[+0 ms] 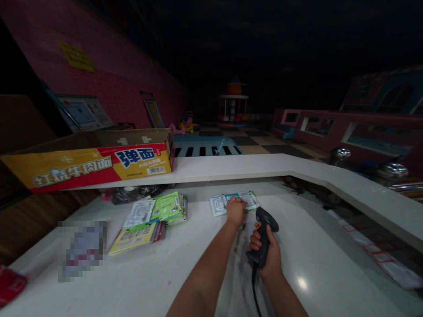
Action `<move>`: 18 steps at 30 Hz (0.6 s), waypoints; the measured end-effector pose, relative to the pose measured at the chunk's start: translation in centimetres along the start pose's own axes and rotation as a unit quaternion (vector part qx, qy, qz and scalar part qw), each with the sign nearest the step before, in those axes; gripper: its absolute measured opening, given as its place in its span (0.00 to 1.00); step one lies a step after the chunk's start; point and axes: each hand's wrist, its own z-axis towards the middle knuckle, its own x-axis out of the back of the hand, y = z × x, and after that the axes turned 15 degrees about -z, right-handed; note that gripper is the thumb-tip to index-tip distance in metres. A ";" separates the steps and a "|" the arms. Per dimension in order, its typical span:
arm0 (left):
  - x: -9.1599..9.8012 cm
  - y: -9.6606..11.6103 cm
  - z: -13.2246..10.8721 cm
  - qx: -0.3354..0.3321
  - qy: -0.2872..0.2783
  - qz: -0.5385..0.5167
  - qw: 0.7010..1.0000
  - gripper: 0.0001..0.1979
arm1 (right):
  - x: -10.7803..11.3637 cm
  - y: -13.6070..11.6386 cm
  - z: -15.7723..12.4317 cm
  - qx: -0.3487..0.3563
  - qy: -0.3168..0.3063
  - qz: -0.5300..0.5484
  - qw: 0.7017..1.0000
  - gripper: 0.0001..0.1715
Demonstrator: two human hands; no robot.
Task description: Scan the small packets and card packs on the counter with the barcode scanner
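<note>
My left hand (236, 211) is closed down on a small group of flat white-and-blue sachets (218, 205) lying on the white counter (307, 268). My right hand (268, 253) grips a black corded handheld barcode scanner (264, 231), its head tilted up toward the sachets and a little apart from them. Its cable (254, 281) runs down toward me. To the left of my hands lie loose stacks of green, white and yellow packets (155, 222).
A raised white ledge (231, 169) runs behind the counter, with an open yellow-and-red cardboard box (99, 163) on it. A black plastic bag (135, 193) sits below the ledge. A pixelated patch (82, 251) and a red item (9, 284) lie at the counter's left.
</note>
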 end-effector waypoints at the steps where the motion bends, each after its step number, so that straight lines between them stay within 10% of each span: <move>1: 0.0 0.0 0.0 0.000 0.002 -0.002 1.000 0.14 | 0.0 0.0 0.0 0.001 0.000 -0.002 1.000 0.17; 18: 7.7 -1.9 -7.0 -0.021 0.075 -0.062 0.995 0.13 | -0.1 -0.3 -1.1 -0.016 -0.035 -0.082 0.996 0.21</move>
